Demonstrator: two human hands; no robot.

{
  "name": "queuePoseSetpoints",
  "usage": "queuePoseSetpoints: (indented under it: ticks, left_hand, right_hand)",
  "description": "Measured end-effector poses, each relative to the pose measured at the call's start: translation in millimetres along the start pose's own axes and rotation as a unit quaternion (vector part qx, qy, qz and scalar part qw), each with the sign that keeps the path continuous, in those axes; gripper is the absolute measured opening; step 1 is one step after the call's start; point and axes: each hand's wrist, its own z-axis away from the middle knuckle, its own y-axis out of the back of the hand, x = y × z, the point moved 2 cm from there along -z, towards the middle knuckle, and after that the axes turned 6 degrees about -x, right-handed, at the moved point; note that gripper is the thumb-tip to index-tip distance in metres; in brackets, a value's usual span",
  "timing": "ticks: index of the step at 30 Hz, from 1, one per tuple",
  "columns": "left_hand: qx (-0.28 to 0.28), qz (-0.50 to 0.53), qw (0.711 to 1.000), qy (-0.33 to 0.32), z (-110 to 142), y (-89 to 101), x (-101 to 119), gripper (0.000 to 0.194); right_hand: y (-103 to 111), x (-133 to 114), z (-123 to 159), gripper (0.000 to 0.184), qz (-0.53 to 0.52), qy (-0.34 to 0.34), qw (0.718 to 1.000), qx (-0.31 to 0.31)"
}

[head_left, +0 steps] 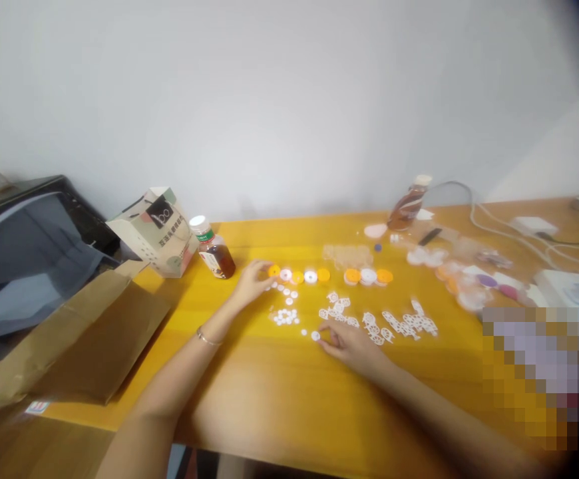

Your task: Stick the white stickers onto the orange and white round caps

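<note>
One right hand (352, 342) pinching a white disc (315, 336) between the table's (269, 392) front and back edges; one left hand (250, 285) at an orange disc (274, 271) nearer the back edge, finger grip unclear.

On the table (249, 399), a row of discs (310, 276) is running across the middle, before the wall (289, 120). Small discs (285, 317) are lying before the row's left part; cut-outs (407, 324) are lying to their right. The left hand (253, 283) is sitting at the row's left end. The right hand (352, 342) is sitting before the cut-outs, one small disc (315, 336) at its fingertips. Left of the row, a bottle (218, 258) is standing beside a bag (167, 243). Behind the row's right end, another bottle (408, 206) is standing, with cables (512, 249) lying further right.
</note>
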Motion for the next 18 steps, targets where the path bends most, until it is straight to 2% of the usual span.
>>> queuePoseSetpoints:
  ticks: [1,3,6,8,13,18]
  left_hand:
    - [-0.002,0.025,0.999,-0.023,10,-3.8,11,0.033]
    - [-0.058,0.057,0.993,-0.087,32,-15.5,36,0.036]
    - [-0.121,0.027,0.984,-0.131,58,-33.0,65,0.034]
    - [-0.146,-0.008,0.979,-0.143,66,-42.2,76,0.030]
    - [-0.163,-0.057,0.973,-0.151,63,-58.0,77,0.029]
    - [-0.158,-0.056,0.975,-0.148,63,-65.8,72,0.030]
  right_hand:
    - [0,2,0,0.014,-0.014,-0.002,1.000,-0.001]
    - [-1,5,-1,0.016,-0.049,-0.004,0.999,-0.005]
    - [1,8,-1,0.020,-0.107,-0.005,0.994,-0.020]
    - [3,8,-1,0.024,-0.133,-0.004,0.991,-0.030]
    - [7,6,1,0.027,-0.160,-0.003,0.986,-0.040]
    - [4,8,1,0.026,-0.159,-0.001,0.987,-0.034]
